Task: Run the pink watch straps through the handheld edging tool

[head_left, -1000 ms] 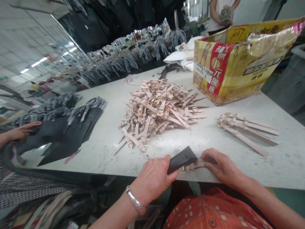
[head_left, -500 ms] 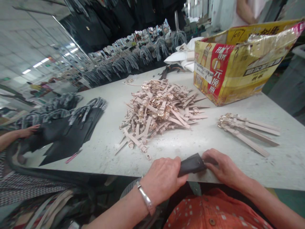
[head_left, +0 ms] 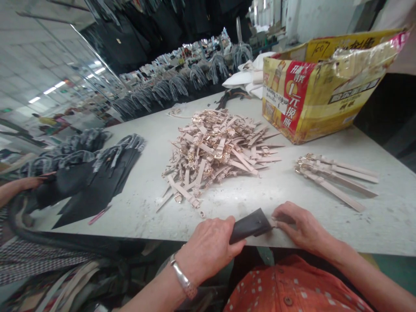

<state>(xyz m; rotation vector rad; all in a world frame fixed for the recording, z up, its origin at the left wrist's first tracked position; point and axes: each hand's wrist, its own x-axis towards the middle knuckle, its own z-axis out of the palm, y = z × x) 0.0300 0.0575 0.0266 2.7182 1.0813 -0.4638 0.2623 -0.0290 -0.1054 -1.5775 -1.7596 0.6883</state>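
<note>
My left hand, a silver bracelet at its wrist, is closed around one end of a flat black leather-like piece. The piece sticks out to the right over the table's front edge. At its far end my right hand is closed in a pinch; a small pale bit shows between the fingertips and the piece, too small to name. Beyond my hands lies a big heap of beige straps with gold buckles. Several more buckled straps lie fanned out to the right.
A yellow and red cardboard box stands at the back right of the table. On the left lie black bag pieces with wrapped handles and a pink tool. Another person's hand touches those pieces. Black bags hang behind.
My left hand has moved a little to the left with the black piece, away from my right hand. A pale bit now shows between the piece and my right fingertips.
</note>
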